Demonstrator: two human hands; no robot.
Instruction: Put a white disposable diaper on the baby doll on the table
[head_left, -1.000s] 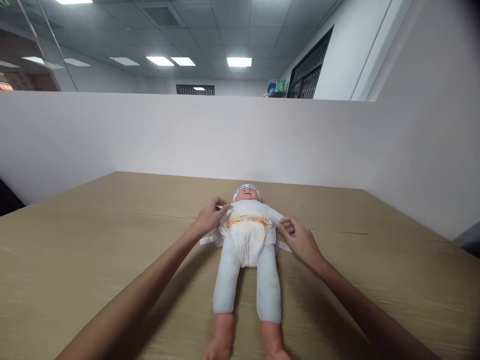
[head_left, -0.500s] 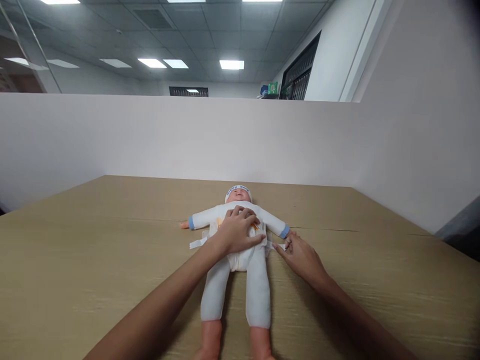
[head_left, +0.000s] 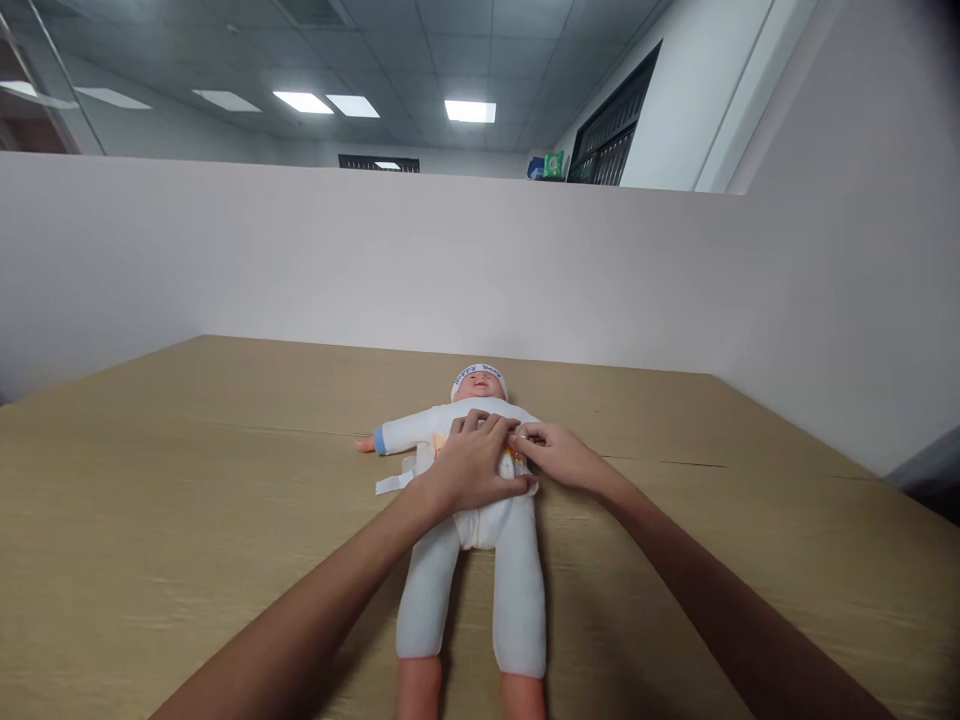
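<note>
A baby doll [head_left: 517,600] in white clothes and a lettered headband [head_left: 478,370] lies on its back, feet toward me. A white diaper [head_left: 477,528] with orange print is around its hips, the front panel folded up over the belly. My left hand [head_left: 474,462] lies across that panel, palm down, fingers spread. At the panel's right edge, my right hand [head_left: 553,450] pinches the diaper's right fastening tab; the fingers mostly cover it. On the left side the other tab [head_left: 394,483] sticks out loose. My right hand and wrist hide the doll's arm on that side.
The doll rests on a wide wood-look table [head_left: 225,560]. A pale partition wall [head_left: 375,265] rises behind the far edge, and another wall [head_left: 840,300] stands at the right. A green package [head_left: 553,164] shows beyond the partition.
My right hand has moved left and up, bringing the right tab from beside the doll's hip onto the front panel. My left hand stays on the diaper. The camera view has tilted slightly down.
</note>
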